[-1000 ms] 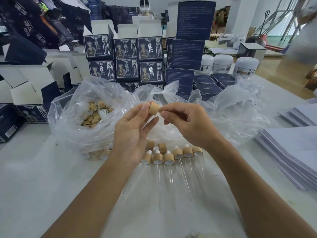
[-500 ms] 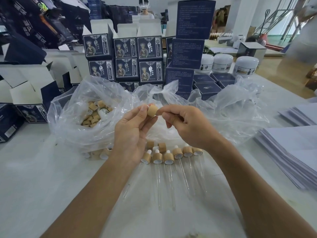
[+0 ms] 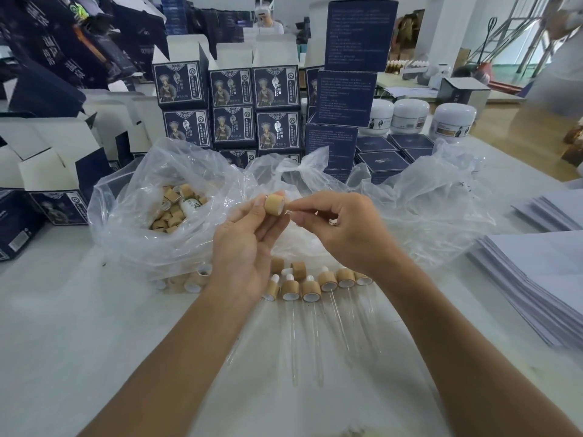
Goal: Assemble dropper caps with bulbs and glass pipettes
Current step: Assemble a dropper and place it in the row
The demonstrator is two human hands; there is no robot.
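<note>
My left hand [image 3: 244,244] pinches a wood-coloured dropper cap [image 3: 273,205] between thumb and fingers, held up over the table. My right hand [image 3: 342,230] has its thumb and forefinger pinched at the cap's right end; what they hold there is too small to make out. Below my hands lies a row of several assembled droppers [image 3: 310,291], caps toward the bags and glass pipettes pointing toward me. Two loose caps [image 3: 298,269] sit just behind that row. A clear bag [image 3: 132,216] at the left holds many more caps [image 3: 172,209].
A second clear plastic bag [image 3: 426,209] lies crumpled at the right. Stacks of dark blue printed boxes [image 3: 233,108] and white jars [image 3: 454,119] stand behind the bags. Piles of white sheets [image 3: 542,275] lie at the right edge. A person sits far back.
Both hands have dropped slightly and drawn closer together, and the cap has tilted in my left fingers as my right fingertips work at its end.
</note>
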